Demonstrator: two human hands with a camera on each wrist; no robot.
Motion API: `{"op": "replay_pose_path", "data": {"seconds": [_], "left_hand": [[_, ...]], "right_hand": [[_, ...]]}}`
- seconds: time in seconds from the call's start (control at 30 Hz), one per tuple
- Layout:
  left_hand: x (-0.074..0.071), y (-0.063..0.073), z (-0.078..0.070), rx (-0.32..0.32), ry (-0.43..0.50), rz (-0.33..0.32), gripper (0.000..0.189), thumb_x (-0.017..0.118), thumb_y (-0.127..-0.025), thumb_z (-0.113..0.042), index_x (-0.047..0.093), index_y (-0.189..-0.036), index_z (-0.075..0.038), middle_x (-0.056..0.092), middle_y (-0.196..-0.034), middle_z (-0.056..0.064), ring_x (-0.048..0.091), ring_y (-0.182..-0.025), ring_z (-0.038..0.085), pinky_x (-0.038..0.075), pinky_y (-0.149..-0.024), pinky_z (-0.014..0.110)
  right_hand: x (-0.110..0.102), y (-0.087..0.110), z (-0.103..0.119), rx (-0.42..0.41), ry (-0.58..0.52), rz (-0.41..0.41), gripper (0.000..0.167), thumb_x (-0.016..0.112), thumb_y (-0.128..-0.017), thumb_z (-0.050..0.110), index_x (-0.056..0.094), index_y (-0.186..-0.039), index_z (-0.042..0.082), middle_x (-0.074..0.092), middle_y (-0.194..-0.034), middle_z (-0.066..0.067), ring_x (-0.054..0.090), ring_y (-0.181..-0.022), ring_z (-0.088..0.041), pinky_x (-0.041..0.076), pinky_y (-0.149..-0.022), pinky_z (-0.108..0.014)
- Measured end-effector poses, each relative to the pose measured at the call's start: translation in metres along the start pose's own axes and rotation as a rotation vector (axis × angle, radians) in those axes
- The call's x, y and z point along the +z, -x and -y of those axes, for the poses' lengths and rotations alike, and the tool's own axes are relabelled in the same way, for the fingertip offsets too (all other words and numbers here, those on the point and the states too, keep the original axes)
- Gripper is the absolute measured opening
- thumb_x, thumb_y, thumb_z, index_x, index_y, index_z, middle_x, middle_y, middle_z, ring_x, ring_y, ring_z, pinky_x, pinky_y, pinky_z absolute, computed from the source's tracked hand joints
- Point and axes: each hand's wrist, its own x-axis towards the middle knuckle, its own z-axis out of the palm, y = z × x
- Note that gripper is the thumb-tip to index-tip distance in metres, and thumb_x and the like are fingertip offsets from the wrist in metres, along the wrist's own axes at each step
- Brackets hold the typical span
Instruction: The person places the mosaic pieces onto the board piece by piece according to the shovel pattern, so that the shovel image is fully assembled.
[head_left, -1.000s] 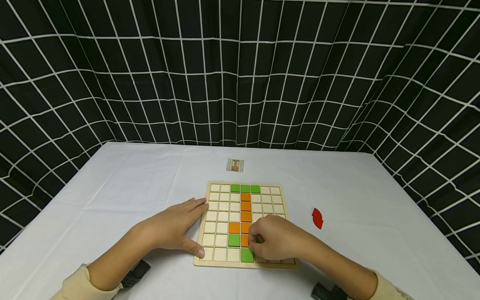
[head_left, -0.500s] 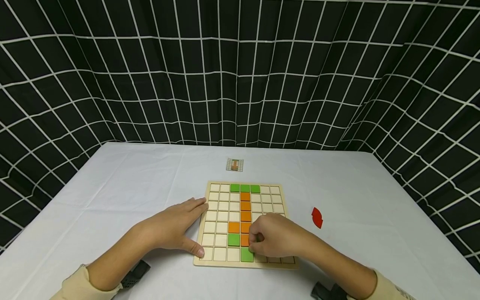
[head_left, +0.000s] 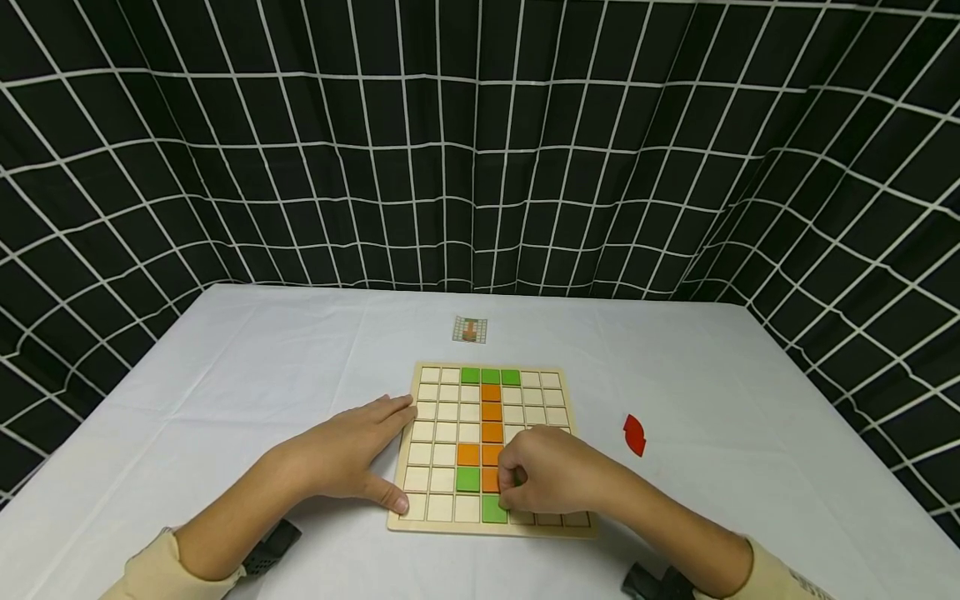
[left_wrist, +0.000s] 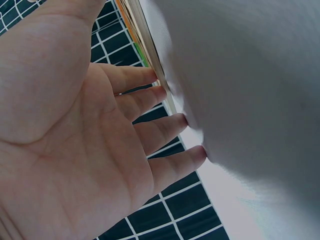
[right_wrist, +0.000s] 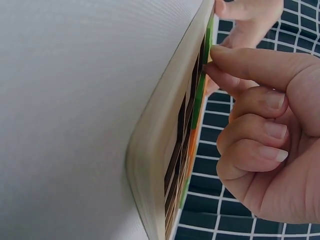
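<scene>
In the head view a wooden grid board (head_left: 442,528) lies on the white table. Green and orange square tiles sit in its cells. My left hand (head_left: 341,454) rests at the board's left edge, fingers spread, thumb on the lower left corner. Its fingertips (left_wrist: 161,92) touch the rim in the left wrist view. Over the board's lower right my right hand (head_left: 551,475) has its thumb and index finger pinched at a green tile (right_wrist: 199,102), with the other fingers curled. The right hand hides several cells. Another green tile (head_left: 493,509) lies just below the fingertips.
A small patterned card (head_left: 470,330) lies behind the board. Red curved pieces (head_left: 634,436) lie to the right of the board. A black curtain with a white grid (head_left: 480,167) surrounds the table's back and sides.
Both hands stay almost still. The right fingertips shift very slightly at the tiles, and the board keeps its place.
</scene>
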Motion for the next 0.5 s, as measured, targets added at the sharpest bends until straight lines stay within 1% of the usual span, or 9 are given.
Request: {"op": "replay_pose_path", "data": {"seconds": [0.17,0.3,0.37,0.43,0.5], "left_hand": [[0.001,0.000,0.000,-0.002,0.000,0.003,0.121,0.074,-0.067,-0.073,0.034,-0.155,0.000,0.026,-0.162,0.017,0.024,-0.147,0.041,0.026,-0.116,0.055],[0.000,0.000,0.000,0.000,0.002,0.004,0.121,0.074,-0.067,-0.073,0.034,-0.155,0.000,0.026,-0.162,0.017,0.024,-0.147,0.041,0.026,-0.116,0.055],[0.000,0.000,-0.001,-0.001,0.004,0.005,0.121,0.074,-0.067,-0.073,0.033,-0.155,0.000,0.026,-0.162,0.017,0.024,-0.147,0.041,0.026,-0.116,0.055],[-0.001,0.001,-0.001,-0.004,0.002,0.005,0.121,0.074,-0.067,-0.073,0.033,-0.155,0.000,0.026,-0.162,0.017,0.024,-0.147,0.041,0.026,-0.116,0.055],[-0.001,0.001,-0.001,-0.009,0.002,0.006,0.121,0.075,-0.067,-0.073,0.034,-0.155,0.000,0.026,-0.162,0.016,0.024,-0.147,0.040,0.026,-0.116,0.055]], "right_hand": [[-0.006,0.002,-0.003,0.010,0.010,0.002,0.029,0.079,-0.079,0.008,0.063,-0.062,0.025,0.049,-0.055,0.015,0.042,-0.055,-0.002,0.036,-0.051,-0.021],[-0.018,0.008,-0.009,0.051,0.035,-0.025,0.026,0.081,-0.080,0.011,0.066,-0.064,0.025,0.052,-0.057,0.014,0.046,-0.059,-0.006,0.038,-0.051,-0.024],[-0.027,0.013,-0.013,0.092,0.067,-0.049,0.025,0.081,-0.081,0.013,0.066,-0.065,0.025,0.052,-0.058,0.013,0.047,-0.060,-0.008,0.038,-0.050,-0.025],[-0.036,0.018,-0.018,0.156,0.111,-0.069,0.024,0.081,-0.081,0.015,0.065,-0.065,0.024,0.053,-0.059,0.012,0.048,-0.060,-0.011,0.039,-0.050,-0.027],[-0.045,0.025,-0.025,0.222,0.180,-0.077,0.024,0.081,-0.081,0.019,0.064,-0.065,0.023,0.054,-0.061,0.010,0.047,-0.060,-0.012,0.039,-0.051,-0.028]]}}
